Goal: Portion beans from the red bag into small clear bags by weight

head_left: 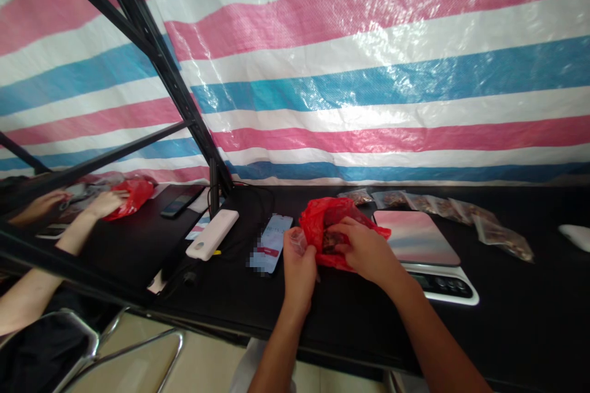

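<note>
A crumpled red plastic bag (318, 221) with dark brown contents lies on the black table (350, 313) in front of me. My right hand (364, 250) is closed, its fingers reaching into the bag's opening. My left hand (298, 267) is closed on a small clear plastic bag (296, 237) just left of the red bag.
A digital scale (417, 238) sits right of the bag, several filled clear packets (461, 212) behind it. A phone (271, 243) and white power bank (212, 234) lie to the left. A co-worker's hands (104, 202) handle another red bag (133, 193) at far left, beyond black metal struts (184, 104).
</note>
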The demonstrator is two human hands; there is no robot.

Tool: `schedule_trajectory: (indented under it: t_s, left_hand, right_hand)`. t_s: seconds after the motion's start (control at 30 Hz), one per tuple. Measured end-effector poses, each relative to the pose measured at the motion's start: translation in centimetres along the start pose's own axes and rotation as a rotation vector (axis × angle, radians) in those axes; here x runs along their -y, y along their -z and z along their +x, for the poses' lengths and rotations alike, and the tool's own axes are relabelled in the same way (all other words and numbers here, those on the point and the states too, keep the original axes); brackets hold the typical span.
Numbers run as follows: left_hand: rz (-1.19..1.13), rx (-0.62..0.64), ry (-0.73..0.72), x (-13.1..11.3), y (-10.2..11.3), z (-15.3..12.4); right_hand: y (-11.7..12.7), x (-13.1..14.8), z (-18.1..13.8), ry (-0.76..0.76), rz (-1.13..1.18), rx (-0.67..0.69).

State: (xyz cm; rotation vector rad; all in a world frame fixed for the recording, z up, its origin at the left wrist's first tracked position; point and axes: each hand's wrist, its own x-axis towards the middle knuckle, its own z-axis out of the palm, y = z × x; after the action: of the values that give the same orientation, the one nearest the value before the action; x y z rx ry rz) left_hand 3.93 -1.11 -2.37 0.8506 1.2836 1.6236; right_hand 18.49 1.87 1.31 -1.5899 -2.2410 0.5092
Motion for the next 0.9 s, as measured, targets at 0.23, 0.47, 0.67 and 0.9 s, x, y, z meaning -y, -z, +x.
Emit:
schedule_trajectory:
  t_s: [0.23, 0.47, 0.67, 0.9]
  left_hand:
    - [-0.122, -0.009, 0.022, -0.9, -0.3, -0.3]
    - [-0.039, 0.041, -0.025, -0.5, 0.1, -0.2]
    - [0.178, 0.008, -0.198, -0.3, 0.6, 0.0]
    - [0.459, 0.052, -0.357, 0.3, 1.8, 0.2]
  right_hand:
    - [0.1, 0.5, 0.2, -0.087, 0.021, -0.093]
    - [0.0, 0.1, 0.4, -0.084, 0.139, -0.13]
    - [0.4, -0.8, 0.8, -0.033, 0.399, -0.231]
    - [1.5, 0.6, 0.0, 0.111, 0.659, -0.113]
